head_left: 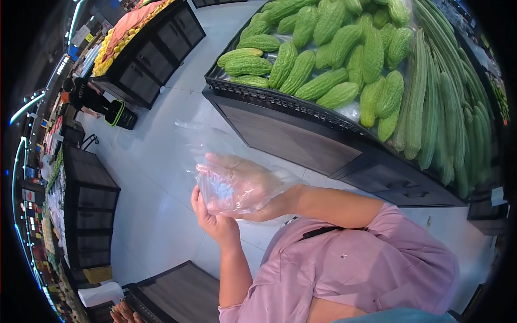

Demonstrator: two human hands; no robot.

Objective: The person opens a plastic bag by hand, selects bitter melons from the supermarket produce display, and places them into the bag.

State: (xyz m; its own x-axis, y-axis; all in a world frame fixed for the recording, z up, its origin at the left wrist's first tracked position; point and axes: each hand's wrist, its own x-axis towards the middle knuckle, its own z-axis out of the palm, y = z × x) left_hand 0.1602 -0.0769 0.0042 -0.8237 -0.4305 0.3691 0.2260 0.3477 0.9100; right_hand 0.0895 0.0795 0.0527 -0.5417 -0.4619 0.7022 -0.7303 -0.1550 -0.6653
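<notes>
Item: clear plastic bag, located in front of the wearer's torso, above the pale tiled floor. The right hand is inside the bag, fingers extended and spread fairly wide under the wrinkled film. The left hand touches the bag at its lower left, fingers upturned; whether it pinches the film cannot be told. Wearer's clothing: pink shirt. Beyond the hands stands a dark display cabinet with a black rim, bearing piled bitter gourds beside long green luffas. Well apart, at upper left, a person in black stands beside a green-rimmed black bin, near a stand of yellow fruit.
</notes>
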